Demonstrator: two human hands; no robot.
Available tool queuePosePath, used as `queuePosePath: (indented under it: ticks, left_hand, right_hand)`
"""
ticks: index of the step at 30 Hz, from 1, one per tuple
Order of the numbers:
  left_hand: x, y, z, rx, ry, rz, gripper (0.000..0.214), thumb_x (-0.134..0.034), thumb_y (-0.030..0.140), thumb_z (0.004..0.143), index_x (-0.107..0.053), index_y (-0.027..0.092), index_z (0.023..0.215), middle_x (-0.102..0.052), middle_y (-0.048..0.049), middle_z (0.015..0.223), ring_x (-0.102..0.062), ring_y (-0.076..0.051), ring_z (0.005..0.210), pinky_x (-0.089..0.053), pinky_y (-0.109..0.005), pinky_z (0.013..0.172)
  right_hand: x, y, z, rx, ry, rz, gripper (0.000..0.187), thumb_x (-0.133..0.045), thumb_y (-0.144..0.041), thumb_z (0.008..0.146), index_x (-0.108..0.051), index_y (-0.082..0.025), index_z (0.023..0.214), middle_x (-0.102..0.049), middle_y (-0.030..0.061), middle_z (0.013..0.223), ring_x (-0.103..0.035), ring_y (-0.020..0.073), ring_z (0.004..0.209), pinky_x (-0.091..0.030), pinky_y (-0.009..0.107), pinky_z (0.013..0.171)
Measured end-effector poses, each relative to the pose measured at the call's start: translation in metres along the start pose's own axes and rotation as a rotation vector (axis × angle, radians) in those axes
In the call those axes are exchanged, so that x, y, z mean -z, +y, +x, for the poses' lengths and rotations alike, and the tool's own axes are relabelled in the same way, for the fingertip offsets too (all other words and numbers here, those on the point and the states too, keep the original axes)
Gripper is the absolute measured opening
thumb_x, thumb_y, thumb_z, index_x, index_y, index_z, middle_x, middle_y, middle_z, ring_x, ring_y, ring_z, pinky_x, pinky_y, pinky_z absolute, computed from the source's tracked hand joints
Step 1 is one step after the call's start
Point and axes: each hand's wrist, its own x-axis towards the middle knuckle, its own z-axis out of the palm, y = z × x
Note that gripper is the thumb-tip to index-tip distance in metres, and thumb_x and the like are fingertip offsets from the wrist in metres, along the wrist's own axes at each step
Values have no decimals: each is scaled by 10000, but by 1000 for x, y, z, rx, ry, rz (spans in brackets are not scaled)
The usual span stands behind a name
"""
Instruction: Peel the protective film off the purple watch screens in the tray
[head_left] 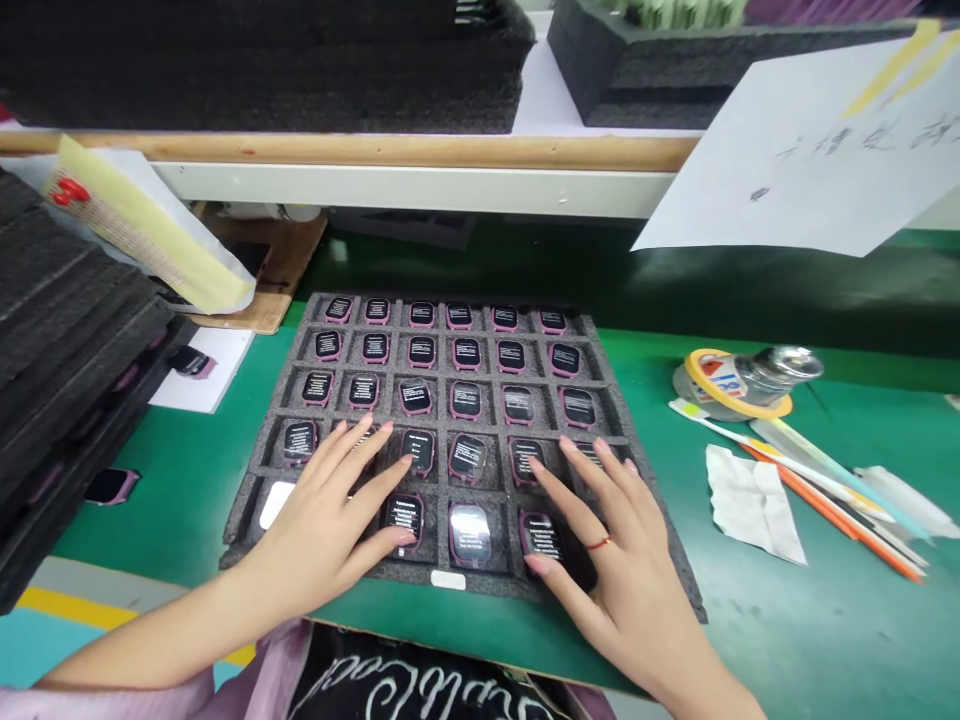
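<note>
A grey-black foam tray [431, 303] lies on the green bench mat, holding rows of pink-framed smartwatches with dark screens showing white text. My left hand [330, 525] rests open with spread fingers on the lower left of the tray, its fingertips on or beside the watch [418, 450] and the watch [403, 520]. My right hand [600, 540] lies open over the lower right, with fingertips at the watch [541, 535]. It wears a thin red string on one finger. Neither hand grips anything. My hands partly hide several watches. A glossy watch [470, 535] sits between them.
Stacks of dark foam trays [75, 300] rise at the left, with a loose pink watch [112, 486] beside them. A shelf [375, 150] holds more foam. To the right lie a tape roll [735, 385], a white wipe [754, 505] and orange-and-white sticks [825, 490].
</note>
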Motion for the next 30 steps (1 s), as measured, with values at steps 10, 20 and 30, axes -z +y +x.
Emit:
queuePosePath:
  ticks: [10,20,30]
  left_hand:
    - [-16,10,5,29,-1,79,579,-531,472,982,-521,108,1432,-405,-218,1566,-289,-411,1501,-364,-656,1159]
    - [-14,20,6,29,-25,51,600,-535,488,978,-462,176,1486,-353,-189,1603,-243,-388,1525,-352,-641,1170]
    - [-15,18,6,49,-1,122,595,-528,479,982,-467,150,1475,-344,-206,1601,-254,-404,1515,-359,-652,1157]
  right_hand:
    - [-6,6,-5,-20,28,-66,531,-518,-416,980,-466,-204,1465,-378,177,1573,-254,419,1502,-279,686,1157]
    - [-8,7,-4,-6,52,-82,500,-513,-418,985,-516,-193,1433,-396,179,1566,-266,424,1499,-304,690,1144]
    - [-2,19,-17,-99,171,1,516,-520,-392,988,-467,-229,1475,-432,176,1540,-317,420,1484,-277,710,1150]
